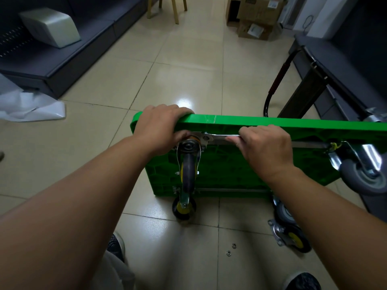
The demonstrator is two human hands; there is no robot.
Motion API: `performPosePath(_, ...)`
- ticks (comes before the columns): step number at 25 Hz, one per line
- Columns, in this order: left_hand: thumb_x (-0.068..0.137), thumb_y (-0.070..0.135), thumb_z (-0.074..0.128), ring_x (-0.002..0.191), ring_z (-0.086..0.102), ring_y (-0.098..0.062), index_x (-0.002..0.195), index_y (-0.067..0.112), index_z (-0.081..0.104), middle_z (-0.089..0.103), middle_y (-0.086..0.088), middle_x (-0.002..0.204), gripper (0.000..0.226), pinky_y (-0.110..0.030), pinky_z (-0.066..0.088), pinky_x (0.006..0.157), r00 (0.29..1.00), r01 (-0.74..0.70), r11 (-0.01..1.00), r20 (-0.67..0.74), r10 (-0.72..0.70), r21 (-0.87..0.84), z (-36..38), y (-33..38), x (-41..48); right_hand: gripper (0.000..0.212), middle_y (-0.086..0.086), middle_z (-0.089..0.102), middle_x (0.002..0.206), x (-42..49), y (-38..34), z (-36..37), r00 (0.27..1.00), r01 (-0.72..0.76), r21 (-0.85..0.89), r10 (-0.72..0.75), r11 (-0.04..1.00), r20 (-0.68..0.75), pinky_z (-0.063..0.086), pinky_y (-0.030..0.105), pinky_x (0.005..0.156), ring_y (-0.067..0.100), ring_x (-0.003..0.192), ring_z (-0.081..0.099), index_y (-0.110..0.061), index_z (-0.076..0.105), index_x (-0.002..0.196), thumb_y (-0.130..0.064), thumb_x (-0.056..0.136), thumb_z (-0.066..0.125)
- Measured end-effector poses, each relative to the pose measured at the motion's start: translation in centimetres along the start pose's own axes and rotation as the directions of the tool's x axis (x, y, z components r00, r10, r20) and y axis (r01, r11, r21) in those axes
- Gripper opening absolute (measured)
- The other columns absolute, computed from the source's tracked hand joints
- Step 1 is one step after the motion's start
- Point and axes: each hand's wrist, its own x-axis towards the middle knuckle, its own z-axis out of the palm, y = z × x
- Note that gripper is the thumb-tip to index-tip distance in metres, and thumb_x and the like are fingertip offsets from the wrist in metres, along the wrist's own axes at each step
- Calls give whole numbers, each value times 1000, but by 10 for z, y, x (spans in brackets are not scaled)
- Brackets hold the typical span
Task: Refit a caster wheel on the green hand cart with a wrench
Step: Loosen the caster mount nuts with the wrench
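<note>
Gripping wrench (219, 137) level in right hand (266, 147), head leftward at the caster wheel (188, 170), beside left hand (161, 126) clamped over green hand cart (272, 122) edge.

I read this as an office storeroom or back corridor, not a workshop. Glossy beige floor tiles (188, 59) run under and beyond the green cart (251, 122). Far beyond it stand stacked cardboard boxes (257, 11) (labels stuck on) and pale wooden chair legs (174, 9). Left of the cart is a low dark-grey unit (73, 51) carrying a white plastic housing (50, 26). Right of it is a dark desk (335, 65).
</note>
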Motion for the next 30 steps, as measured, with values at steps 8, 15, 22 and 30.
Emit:
performPosePath(8, 93, 50, 64, 109, 56, -25, 139, 36, 54, 65, 5, 119, 49, -38, 34, 88, 1000, 9, 1000, -7, -9, 11, 1, 0, 2, 47, 1, 50, 51, -12, -6, 15, 993, -108, 110, 113, 988, -38, 26, 27, 51, 20, 45, 42, -18, 56, 61, -47, 98, 58)
performPosePath(15, 94, 49, 64, 110, 56, -25, 139, 35, 54, 65, 5, 119, 49, -39, 35, 90, 1000, 3, 1000, -8, -3, 9, 1, -1, 2, 48, 2, 49, 52, -8, -2, 17, 994, -104, 131, 107, 986, -15, 20, 27, 55, 20, 47, 38, -18, 56, 61, -50, 97, 58)
performPosePath(22, 81, 77, 62, 107, 62, -18, 132, 36, 60, 68, 11, 119, 65, -35, 39, 89, 999, 12, 1000, 40, -11, -15, -3, 2, 6, 54, 2, 51, 54, -2, 2, -2, 973, -195, 135, 175, 971, 150, 24, 24, 49, 25, 48, 48, -17, 58, 63, -64, 91, 56)
performPosePath(30, 77, 80, 62, 89, 64, -17, 113, 31, 68, 70, 10, 99, 61, -38, 47, 84, 992, 96, 995, -76, -96, -14, 5, 13, 10, 67, 3, 57, 65, 10, 3, -17, 884, -461, 148, 437, 875, 169, 33, 27, 53, 25, 58, 51, -15, 58, 75, -82, 69, 64)
